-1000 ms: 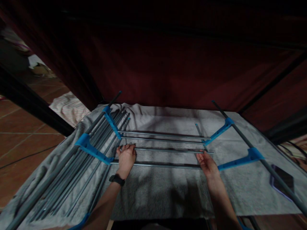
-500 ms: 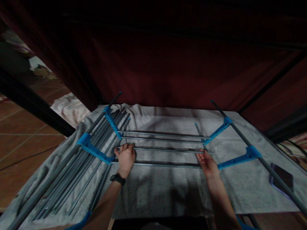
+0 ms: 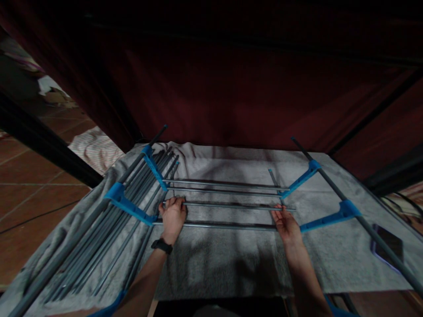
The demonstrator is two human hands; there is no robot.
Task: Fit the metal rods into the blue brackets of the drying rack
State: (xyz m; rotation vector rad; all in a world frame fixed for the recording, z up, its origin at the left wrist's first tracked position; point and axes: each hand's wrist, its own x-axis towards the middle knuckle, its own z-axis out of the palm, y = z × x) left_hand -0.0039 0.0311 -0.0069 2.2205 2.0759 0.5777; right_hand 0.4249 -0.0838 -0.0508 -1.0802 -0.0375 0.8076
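A thin grey metal tube [image 3: 228,206] lies crosswise between my two hands. Near its left end my left hand [image 3: 173,216], with a dark band at the wrist, curls its fingers over it. My right hand [image 3: 284,222] pinches the same tube close to its right end, which sticks out past the fingers. Just nearer to me, a fixed crossbar [image 3: 228,226] joins the blue plastic brackets of the left [image 3: 132,211] and right [image 3: 327,220] sides. Two more crossbars [image 3: 224,192] span the farther left bracket [image 3: 155,169] and right bracket [image 3: 299,179].
Several loose grey tubes [image 3: 115,233] lie bundled on the left of the grey cloth [image 3: 211,268]. Long side poles run along the left [image 3: 82,229] and right [image 3: 333,187]. A phone [image 3: 388,246] rests beneath the right pole. A dark red panel [image 3: 224,105] stands behind.
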